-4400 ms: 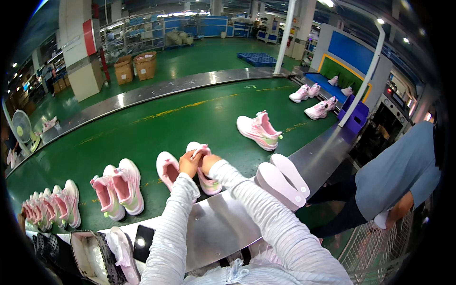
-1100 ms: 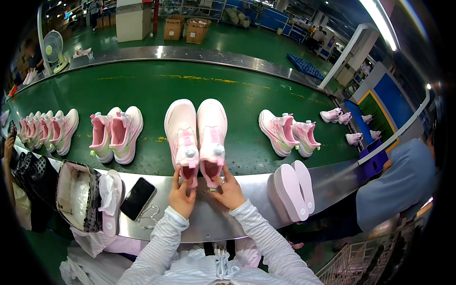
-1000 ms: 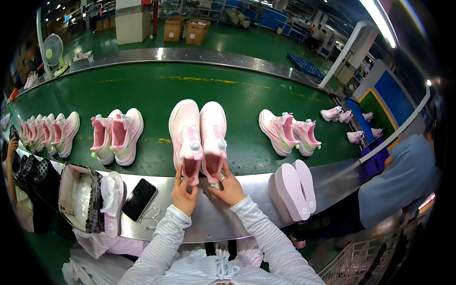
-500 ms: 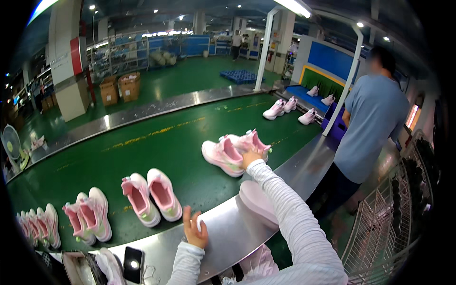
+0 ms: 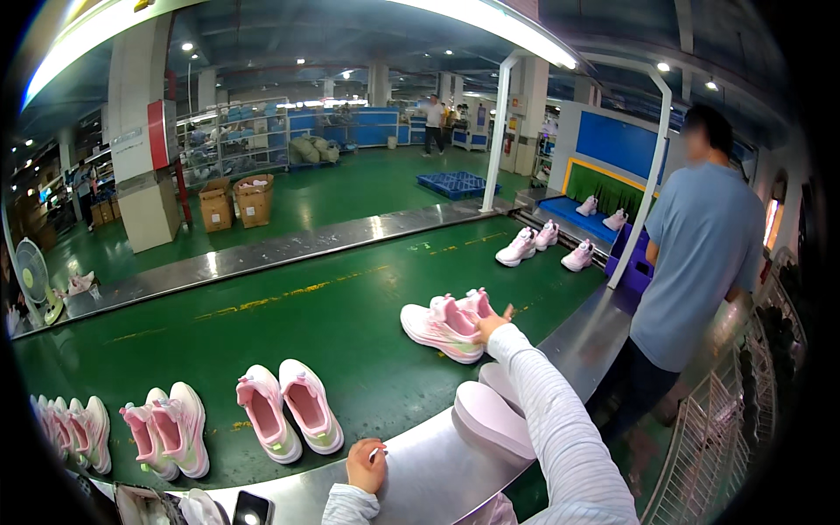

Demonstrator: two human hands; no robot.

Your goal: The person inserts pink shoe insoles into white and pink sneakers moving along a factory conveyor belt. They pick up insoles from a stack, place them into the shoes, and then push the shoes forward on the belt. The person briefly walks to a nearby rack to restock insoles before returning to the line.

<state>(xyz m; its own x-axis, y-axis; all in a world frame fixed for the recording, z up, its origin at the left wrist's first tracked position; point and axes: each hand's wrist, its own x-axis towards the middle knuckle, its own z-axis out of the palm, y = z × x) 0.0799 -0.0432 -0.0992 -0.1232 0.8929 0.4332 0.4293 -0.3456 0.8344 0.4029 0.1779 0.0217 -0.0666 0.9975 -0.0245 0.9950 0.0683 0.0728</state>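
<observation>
1. Head view: curled left hand [image 5: 366, 465] over steel ledge [image 5: 437, 455]; cannot tell contents.
2. Already lined up: paired shoes [image 5: 186, 424] on green tabletop [image 5: 341, 337].
3. Further along it: pink pair [image 5: 437, 329], right hand [image 5: 493, 326] at heels; cannot tell grip width.
4. Not yet in row: three farther shoes [image 5: 516, 248].

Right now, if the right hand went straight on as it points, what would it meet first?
Probably the nearer pink shoe beside it; depth is unclear, so the right hand may be touching.

Right grip [image 5: 494, 327] at pink shoe pair [image 5: 430, 326]; left grip [image 5: 366, 466] over metal ledge [image 5: 435, 461].
</observation>
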